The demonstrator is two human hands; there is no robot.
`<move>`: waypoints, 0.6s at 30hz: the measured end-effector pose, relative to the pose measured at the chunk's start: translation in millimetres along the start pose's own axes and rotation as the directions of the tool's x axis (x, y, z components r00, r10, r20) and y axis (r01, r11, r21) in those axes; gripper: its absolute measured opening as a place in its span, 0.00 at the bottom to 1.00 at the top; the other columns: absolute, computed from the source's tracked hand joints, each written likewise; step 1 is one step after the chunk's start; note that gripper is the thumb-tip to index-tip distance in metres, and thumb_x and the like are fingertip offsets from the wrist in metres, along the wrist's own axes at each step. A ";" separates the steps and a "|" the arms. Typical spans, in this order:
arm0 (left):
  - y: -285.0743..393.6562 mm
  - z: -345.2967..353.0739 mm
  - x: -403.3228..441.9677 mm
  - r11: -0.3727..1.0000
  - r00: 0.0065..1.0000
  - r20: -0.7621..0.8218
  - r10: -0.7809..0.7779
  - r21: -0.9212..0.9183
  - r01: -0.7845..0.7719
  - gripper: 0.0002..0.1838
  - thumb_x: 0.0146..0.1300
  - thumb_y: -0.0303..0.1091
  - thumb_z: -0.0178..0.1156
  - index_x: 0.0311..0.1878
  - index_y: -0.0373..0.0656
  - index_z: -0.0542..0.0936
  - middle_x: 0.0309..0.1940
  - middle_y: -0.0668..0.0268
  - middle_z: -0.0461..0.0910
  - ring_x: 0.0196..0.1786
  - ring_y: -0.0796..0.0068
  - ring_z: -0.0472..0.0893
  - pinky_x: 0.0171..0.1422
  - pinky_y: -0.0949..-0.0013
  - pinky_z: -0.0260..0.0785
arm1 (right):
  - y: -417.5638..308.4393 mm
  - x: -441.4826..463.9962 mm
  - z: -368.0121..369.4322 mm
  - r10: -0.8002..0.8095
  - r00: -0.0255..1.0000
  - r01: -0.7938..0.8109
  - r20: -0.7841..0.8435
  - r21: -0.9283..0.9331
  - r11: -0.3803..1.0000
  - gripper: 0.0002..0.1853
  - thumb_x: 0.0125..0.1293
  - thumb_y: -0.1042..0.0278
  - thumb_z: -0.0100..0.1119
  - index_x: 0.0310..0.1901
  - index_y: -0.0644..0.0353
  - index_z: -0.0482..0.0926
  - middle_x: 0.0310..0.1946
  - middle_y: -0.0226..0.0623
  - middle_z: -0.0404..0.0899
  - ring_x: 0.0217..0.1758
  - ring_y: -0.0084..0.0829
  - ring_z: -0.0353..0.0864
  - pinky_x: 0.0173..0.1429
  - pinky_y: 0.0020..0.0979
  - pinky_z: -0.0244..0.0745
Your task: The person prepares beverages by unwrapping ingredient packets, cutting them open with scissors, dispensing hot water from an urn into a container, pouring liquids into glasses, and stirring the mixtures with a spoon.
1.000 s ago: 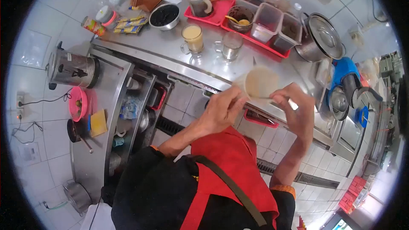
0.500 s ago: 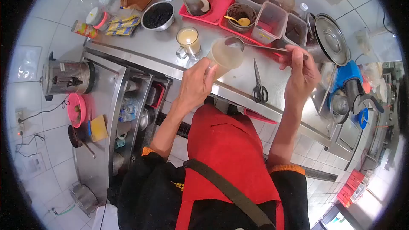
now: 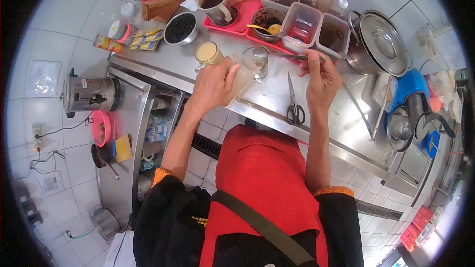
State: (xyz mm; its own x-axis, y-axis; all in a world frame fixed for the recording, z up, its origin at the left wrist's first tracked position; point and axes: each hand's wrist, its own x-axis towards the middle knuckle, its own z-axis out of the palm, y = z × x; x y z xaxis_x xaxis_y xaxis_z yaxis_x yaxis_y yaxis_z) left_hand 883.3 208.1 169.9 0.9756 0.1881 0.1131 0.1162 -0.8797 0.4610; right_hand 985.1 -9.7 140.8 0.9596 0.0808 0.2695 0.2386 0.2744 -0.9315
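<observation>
My left hand (image 3: 213,85) is wrapped round a translucent plastic cup (image 3: 241,83), held tilted over the counter's front edge. My right hand (image 3: 322,76) pinches the handle of a long metal spoon (image 3: 295,57), which points left. The spoon's bowl is hard to make out near a clear glass (image 3: 258,64), just beyond the plastic cup. Left of that, a glass mug (image 3: 208,53) of creamy tan drink stands partly behind my left hand. Black-handled scissors (image 3: 295,111) lie on the steel counter, below and left of my right hand.
Along the back stand a metal bowl of dark stuff (image 3: 180,28), a stained pitcher (image 3: 213,2), a bowl with a yellow spoon (image 3: 268,23), plastic tubs (image 3: 302,22) and a lidded pot (image 3: 378,42). A blue machine (image 3: 411,91) is at the right.
The plastic cup has moved left and tilted, and a clear glass now shows beyond it. My right hand has moved left with the spoon. The view has shifted slightly.
</observation>
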 end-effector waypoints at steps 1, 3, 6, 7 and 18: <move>0.1 0.4 3.1 0.999 1.000 -0.003 0.017 0.030 -0.017 0.13 0.69 0.37 0.57 0.36 0.35 0.75 0.23 0.43 0.74 0.30 0.39 0.76 0.33 0.48 0.65 | 2.1 0.6 -1.5 0.008 1.000 -0.008 0.006 0.019 1.000 0.12 0.72 0.66 0.58 0.44 0.67 0.83 0.32 0.33 0.82 0.31 0.19 0.78 0.31 0.22 0.74; 2.3 -0.7 9.6 0.996 0.998 -0.012 0.056 0.063 -0.055 0.14 0.69 0.39 0.56 0.34 0.35 0.75 0.22 0.43 0.74 0.30 0.38 0.76 0.32 0.47 0.66 | 3.6 -0.2 -4.0 0.017 1.000 -0.017 -0.006 0.027 0.999 0.11 0.72 0.66 0.58 0.44 0.67 0.84 0.32 0.33 0.82 0.31 0.19 0.78 0.32 0.22 0.74; 7.3 -3.4 17.5 0.989 0.996 0.014 0.085 0.118 -0.086 0.16 0.70 0.40 0.55 0.32 0.35 0.75 0.20 0.42 0.75 0.29 0.37 0.77 0.32 0.45 0.68 | 4.0 -2.2 -7.2 0.031 0.999 -0.031 -0.026 0.022 0.999 0.11 0.71 0.66 0.59 0.44 0.67 0.84 0.33 0.33 0.83 0.31 0.19 0.77 0.32 0.22 0.75; 9.2 -4.9 20.4 0.986 0.996 0.044 0.074 0.143 -0.080 0.16 0.69 0.40 0.55 0.32 0.35 0.75 0.20 0.42 0.75 0.29 0.37 0.77 0.33 0.45 0.68 | 4.1 -2.3 -8.2 0.032 0.999 -0.032 -0.035 0.013 0.999 0.11 0.71 0.66 0.59 0.44 0.67 0.84 0.33 0.33 0.83 0.30 0.18 0.77 0.32 0.22 0.75; 11.5 -12.3 49.9 0.935 0.969 0.161 0.187 0.273 -0.226 0.16 0.68 0.40 0.57 0.32 0.35 0.76 0.23 0.44 0.76 0.31 0.38 0.77 0.35 0.45 0.66 | 16.9 -3.5 -15.5 0.036 0.997 -0.031 -0.068 0.075 0.997 0.10 0.69 0.68 0.61 0.43 0.67 0.84 0.34 0.35 0.85 0.30 0.18 0.79 0.30 0.22 0.76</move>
State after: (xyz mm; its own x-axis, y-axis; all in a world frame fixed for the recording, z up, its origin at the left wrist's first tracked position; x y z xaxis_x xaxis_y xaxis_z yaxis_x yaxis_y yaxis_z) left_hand 931.0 212.6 191.6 0.9972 -0.0524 0.0539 -0.0606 -0.9844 0.1653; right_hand 988.1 -20.2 120.4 0.9755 0.0250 0.2184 0.1968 0.3430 -0.9185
